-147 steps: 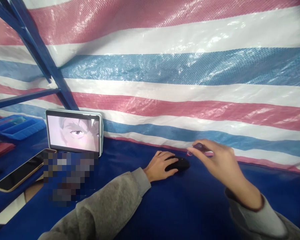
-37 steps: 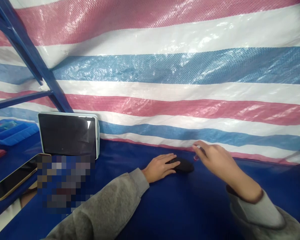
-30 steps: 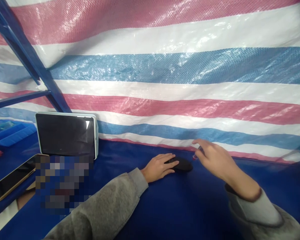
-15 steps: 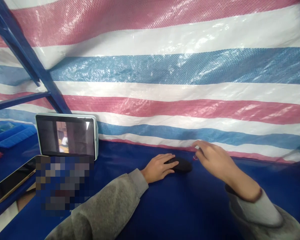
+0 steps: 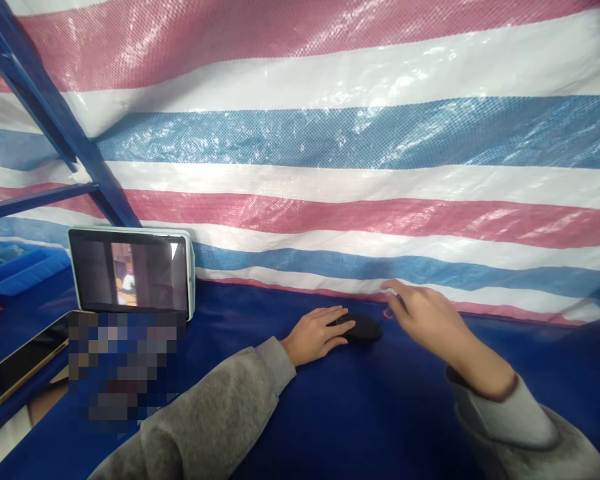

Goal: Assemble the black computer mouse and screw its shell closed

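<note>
My left hand (image 5: 317, 337) lies over the left end of a black, rounded object like a computer mouse (image 5: 365, 328), gripping it with fingers and thumb against the blue tabletop. Just right of it, my right hand (image 5: 420, 313) is bent at the wrist with fingers curled toward the thumb. A small reddish thing (image 5: 387, 313) shows under its fingertips, close to the right end of the black object; its kind is too small to make out, and the fingers partly hide it.
At left a tablet (image 5: 130, 273) stands upright with a picture on its screen. Before it lie a phone (image 5: 25, 363) and a pixelated patch. A blue tray (image 5: 30, 277) stands farther left. Behind the table hangs a striped plastic sheet (image 5: 330, 137), beside a blue metal frame (image 5: 75, 140).
My right hand has shifted slightly left, along with the small reddish thing, its index finger a bit straighter. The left hand keeps its place on the black object; the view has drifted slightly.
</note>
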`<state>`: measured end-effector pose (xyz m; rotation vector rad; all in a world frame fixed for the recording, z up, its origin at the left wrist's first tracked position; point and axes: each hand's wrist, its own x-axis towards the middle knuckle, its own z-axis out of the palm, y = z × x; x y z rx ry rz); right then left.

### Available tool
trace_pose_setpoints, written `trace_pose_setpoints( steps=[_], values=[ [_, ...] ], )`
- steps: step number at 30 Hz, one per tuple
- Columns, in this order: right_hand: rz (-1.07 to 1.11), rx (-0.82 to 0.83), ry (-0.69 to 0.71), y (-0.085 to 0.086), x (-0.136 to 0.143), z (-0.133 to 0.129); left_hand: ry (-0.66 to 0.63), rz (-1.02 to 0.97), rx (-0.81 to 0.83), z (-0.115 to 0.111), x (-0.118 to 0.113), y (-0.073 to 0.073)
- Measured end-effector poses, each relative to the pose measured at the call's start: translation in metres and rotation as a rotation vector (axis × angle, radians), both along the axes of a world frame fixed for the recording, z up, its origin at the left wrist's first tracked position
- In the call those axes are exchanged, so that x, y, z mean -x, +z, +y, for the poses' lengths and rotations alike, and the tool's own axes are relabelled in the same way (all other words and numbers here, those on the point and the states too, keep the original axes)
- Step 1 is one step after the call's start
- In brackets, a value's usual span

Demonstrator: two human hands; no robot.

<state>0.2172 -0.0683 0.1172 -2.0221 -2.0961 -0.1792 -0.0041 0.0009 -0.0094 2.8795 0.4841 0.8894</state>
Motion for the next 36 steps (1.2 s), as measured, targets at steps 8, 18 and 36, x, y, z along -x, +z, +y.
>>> trace_pose_setpoints(
  steps=[8,18,36],
  values=[
    [0.008,0.019,-0.030,0.0012,0.0010,0.0001,-0.002,-0.005,-0.016,0.0002,-0.0001,-0.0004],
    [0.006,-0.036,-0.028,-0.0023,-0.0013,0.0008,-0.007,0.003,-0.039,0.0008,-0.0004,-0.0016],
    [0.018,-0.055,-0.014,-0.0023,-0.0035,0.0015,-0.005,0.007,-0.037,-0.0007,0.0000,0.0008]
  ],
)
